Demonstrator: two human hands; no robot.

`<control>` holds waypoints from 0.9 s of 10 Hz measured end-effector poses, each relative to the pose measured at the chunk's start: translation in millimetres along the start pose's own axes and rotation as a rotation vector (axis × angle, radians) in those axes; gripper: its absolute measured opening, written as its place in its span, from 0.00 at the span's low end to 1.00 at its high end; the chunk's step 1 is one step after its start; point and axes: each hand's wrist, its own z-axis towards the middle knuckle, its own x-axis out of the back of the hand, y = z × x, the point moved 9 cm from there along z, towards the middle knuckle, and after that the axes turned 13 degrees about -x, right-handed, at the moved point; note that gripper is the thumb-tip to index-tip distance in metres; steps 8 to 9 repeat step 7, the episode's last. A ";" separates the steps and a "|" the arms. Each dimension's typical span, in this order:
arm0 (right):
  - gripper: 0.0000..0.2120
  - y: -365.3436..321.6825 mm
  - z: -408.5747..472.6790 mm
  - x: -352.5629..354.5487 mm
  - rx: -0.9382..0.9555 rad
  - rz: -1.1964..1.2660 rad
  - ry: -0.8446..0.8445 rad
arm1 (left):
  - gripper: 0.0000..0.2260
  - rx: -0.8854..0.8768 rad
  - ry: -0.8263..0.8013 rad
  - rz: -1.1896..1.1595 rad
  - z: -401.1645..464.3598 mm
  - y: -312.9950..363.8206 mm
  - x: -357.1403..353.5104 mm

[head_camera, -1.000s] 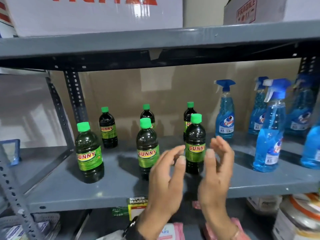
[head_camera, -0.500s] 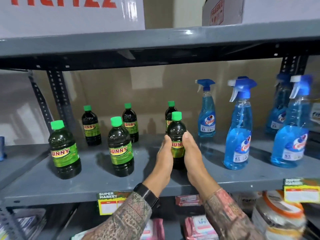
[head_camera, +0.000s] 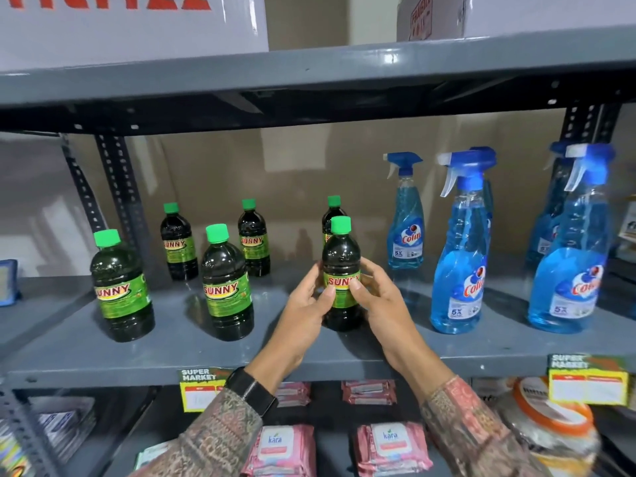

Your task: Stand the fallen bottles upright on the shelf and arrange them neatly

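Two hands clasp a dark green Sunny bottle [head_camera: 340, 266] from either side as it stands upright near the front edge of a grey metal shelf [head_camera: 179, 349]. The left hand [head_camera: 306, 311] wraps the label from the left, its thumb across the front; the right hand [head_camera: 378, 301] closes on the opposite side, thumb pressed to the label. Both wrists emerge from patterned sleeves, and a black watch [head_camera: 253, 390] sits on the left one.

Five more green-capped bottles stand upright on the same shelf: a front-left bottle [head_camera: 120, 287], a front-middle bottle [head_camera: 227, 284], and behind them a rear-left bottle [head_camera: 178, 242], a rear-middle bottle [head_camera: 254, 239] and a rear bottle [head_camera: 333, 210] largely hidden behind the held one.

To the right stand blue Colin spray bottles, one small spray bottle [head_camera: 404, 215] further back and a large spray bottle [head_camera: 461, 242] nearer the edge, well apart from the hands. A yellow price tag [head_camera: 198, 387] hangs on the shelf lip, above pink wipes packs [head_camera: 280, 449] on the level below.
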 end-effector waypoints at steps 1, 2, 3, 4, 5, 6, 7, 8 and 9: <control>0.19 1.4 0.3 1.1 0.003 -0.011 0.004 | 0.19 -0.004 0.006 -0.004 0.4 -1.3 -0.4; 0.18 -3.4 0.0 -1.5 -0.026 0.035 -0.011 | 0.16 0.041 0.035 -0.071 0.4 1.4 -1.5; 0.25 -5.4 1.8 -14.2 -0.100 0.156 -0.085 | 0.18 0.110 0.035 -0.172 3.5 0.1 -8.4; 0.29 -6.7 0.6 -20.5 -0.142 0.202 -0.076 | 0.23 0.149 0.008 -0.233 4.5 -1.5 -22.3; 0.36 -11.9 -4.3 -18.8 -0.112 0.189 -0.033 | 0.26 0.117 0.003 -0.229 5.6 0.4 -27.1; 0.36 -10.7 -2.7 -18.4 -0.113 0.169 -0.044 | 0.24 0.110 -0.024 -0.207 7.2 -0.3 -28.9; 0.29 -13.1 -12.6 -12.1 -0.057 0.122 0.054 | 0.19 0.041 -0.009 -0.084 -1.3 11.5 -16.6; 0.29 -13.1 -12.6 -12.1 -0.057 0.122 0.054 | 0.19 0.041 -0.009 -0.084 -1.3 11.5 -16.6; 0.29 -13.1 -12.6 -12.1 -0.057 0.122 0.054 | 0.19 0.041 -0.009 -0.084 -1.3 11.5 -16.6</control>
